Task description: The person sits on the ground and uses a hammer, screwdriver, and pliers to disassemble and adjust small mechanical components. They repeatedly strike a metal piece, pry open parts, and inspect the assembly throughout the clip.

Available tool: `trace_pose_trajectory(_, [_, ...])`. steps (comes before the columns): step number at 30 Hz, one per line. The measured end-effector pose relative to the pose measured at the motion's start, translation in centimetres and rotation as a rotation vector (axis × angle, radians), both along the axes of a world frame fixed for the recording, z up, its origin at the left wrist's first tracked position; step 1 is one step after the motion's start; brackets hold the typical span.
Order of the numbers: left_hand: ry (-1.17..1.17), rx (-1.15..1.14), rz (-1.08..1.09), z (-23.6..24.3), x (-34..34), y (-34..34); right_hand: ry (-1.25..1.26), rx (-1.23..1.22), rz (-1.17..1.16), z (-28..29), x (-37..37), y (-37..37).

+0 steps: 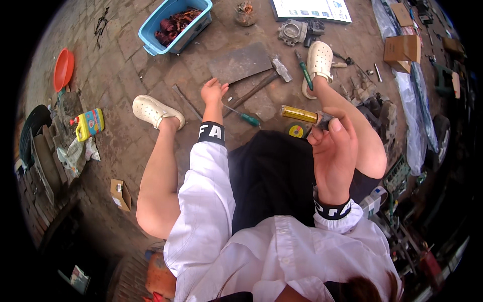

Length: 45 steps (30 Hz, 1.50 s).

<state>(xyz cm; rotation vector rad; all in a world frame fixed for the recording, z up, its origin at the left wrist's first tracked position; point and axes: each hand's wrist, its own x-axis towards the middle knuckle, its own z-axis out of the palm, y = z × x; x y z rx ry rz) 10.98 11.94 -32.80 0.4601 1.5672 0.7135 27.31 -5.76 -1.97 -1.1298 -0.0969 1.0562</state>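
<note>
My right hand point(336, 151) is raised over my right thigh, its thumb and fingers closed on a yellow-handled tool point(298, 114). The handle is clear yellow and points left; its other end, dark grey, is partly hidden by the fingers. My left hand point(214, 92) reaches forward low over the ground, fingers stretched out, with nothing visible in it. Just ahead of it lies a flat grey metal plate point(241, 63). A green-handled screwdriver point(249, 120) rests to its right, shaft toward the wrist. A hammer point(282, 69) lies beside the plate, its handle slanting toward me.
A blue tub point(204, 21) with reddish-brown wire-like scrap stands ahead. Another green-handled tool point(305, 73) leans at my right shoe point(319, 61). Further out are a metal housing point(292, 32), a cardboard box point(402, 50), a yellow jug point(90, 124) and an orange basin point(64, 70).
</note>
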Motion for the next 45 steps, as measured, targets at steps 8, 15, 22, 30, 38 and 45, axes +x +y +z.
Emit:
trace_pose_trajectory(8, [-0.569, 0.368, 0.203, 21.3, 0.9, -3.2, 0.156, 0.09, 0.195, -0.6, -0.5, -1.1])
trace_pose_trajectory(15, [-0.517, 0.828, -0.331, 32.8, 1.5, -13.7, 0.237, 0.212, 0.312, 0.3, -0.8, -2.3])
trace_pose_trajectory(22, [-0.122, 0.951, -0.458, 34.4, 1.6, -17.4, 0.215, 0.295, 0.416, 0.8, -1.1, -3.2])
trace_pose_trajectory(30, [0.089, 1.041, -0.324, 35.1, 2.2, -19.0, 0.117, 0.294, 0.431, 1.1, -1.4, -3.7])
trace_pose_trajectory(38, [0.201, 1.069, -0.361, 35.1, 1.5, -19.0, -0.031, 0.264, 0.466, 1.2, -1.5, -3.6])
trace_pose_trajectory(45, [-0.117, 0.815, -0.193, 33.3, -0.4, -18.7, 0.198, 0.137, 0.565, -0.6, -3.7, -2.9])
